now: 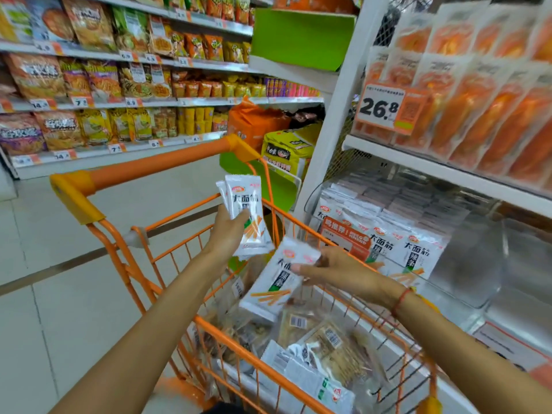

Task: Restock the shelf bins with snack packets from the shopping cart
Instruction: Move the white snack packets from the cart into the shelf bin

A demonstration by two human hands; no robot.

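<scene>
Cart (239, 348) below, your right fingers (301, 268) pinch a packet (274, 282), long axis toward the bin (466, 264) just right; left fingers (239, 218) clamp two packets (243, 204).

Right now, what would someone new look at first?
Probably the orange cart in the middle, full of snacks. Above it, the left hand holds white packets and the right hand pinches another packet. A big 26.8 price tag hangs on the right shelf.

Orange wire shopping cart (167, 234) at centre, holding loose clear-wrapped snack packets (322, 339); clear plastic shelf bin (466, 264) to its right; long white aisle shelving (209, 103) behind, left.
</scene>
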